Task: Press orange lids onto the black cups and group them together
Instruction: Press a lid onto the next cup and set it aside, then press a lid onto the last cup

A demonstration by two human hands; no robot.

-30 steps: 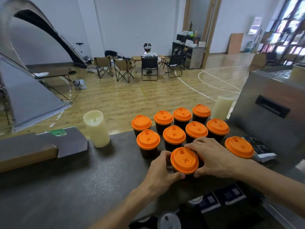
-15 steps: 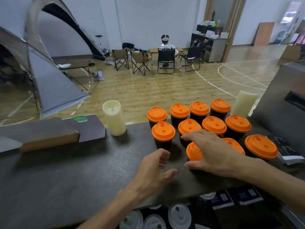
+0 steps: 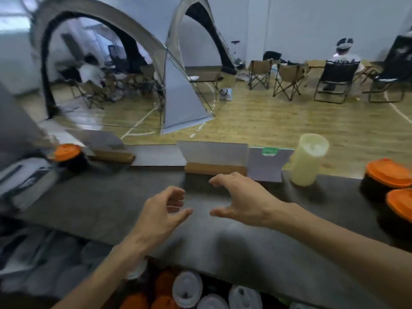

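My left hand (image 3: 163,211) and my right hand (image 3: 242,198) hover over the middle of the dark counter (image 3: 111,204), both with fingers apart and holding nothing. One black cup with an orange lid (image 3: 66,153) stands alone at the far left of the counter. At the right edge of the view two lidded black cups (image 3: 389,173) (image 3: 401,206) from the group are partly cut off. Below the counter's near edge lie loose orange lids (image 3: 165,284) and white lids (image 3: 187,286).
A pale cream cylinder (image 3: 308,159) stands at the back right of the counter. Two card signs in wooden holders (image 3: 215,162) (image 3: 111,150) sit along the far edge. Grey equipment (image 3: 20,175) fills the left end. Beyond are a tent, folding chairs and seated people.
The view has swung left, so the group of lidded cups has slid to the right edge. Both hands have come off the cups and now hang apart over bare counter.
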